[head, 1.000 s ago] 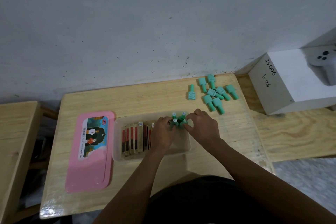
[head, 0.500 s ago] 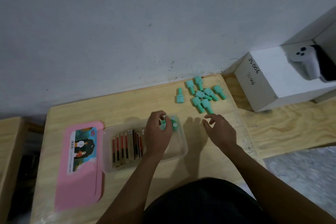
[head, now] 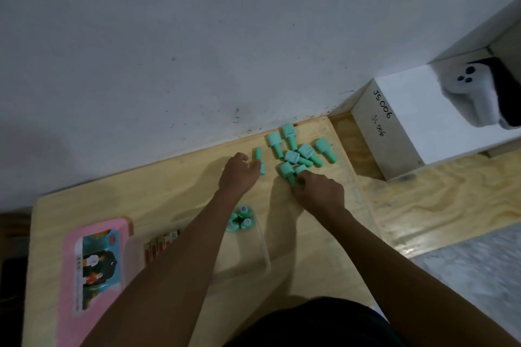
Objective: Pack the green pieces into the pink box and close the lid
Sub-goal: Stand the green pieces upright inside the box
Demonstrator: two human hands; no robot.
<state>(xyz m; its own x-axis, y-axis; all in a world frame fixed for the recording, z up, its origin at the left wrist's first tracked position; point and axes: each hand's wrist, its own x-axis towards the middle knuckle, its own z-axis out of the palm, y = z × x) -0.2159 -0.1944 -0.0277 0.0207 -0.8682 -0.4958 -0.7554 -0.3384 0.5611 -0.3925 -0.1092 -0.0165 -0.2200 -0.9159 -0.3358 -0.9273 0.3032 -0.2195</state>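
Observation:
A loose heap of green pieces (head: 298, 153) lies at the table's far right, by the wall. My left hand (head: 239, 176) has reached to a single green piece (head: 258, 158) left of the heap, and its curled fingers pinch it. The fingers of my right hand (head: 320, 190) curl over a green piece (head: 287, 170) at the heap's near edge. The clear box tray (head: 263, 251) sits nearer me, partly under my left forearm. Three green pieces (head: 242, 220) stand upright in its far corner. The pink lid (head: 95, 270) lies flat to the left of the tray.
Brown and red sticks (head: 159, 245) fill the tray's left part. A white carton (head: 394, 132) marked JS006 stands on a lower wooden surface to the right, with a white controller (head: 473, 93) on top. The wall runs along the table's far edge.
Both hands left the tray and moved away from me to the heap by the wall. The green pieces that the hands were setting down now stand alone in the tray.

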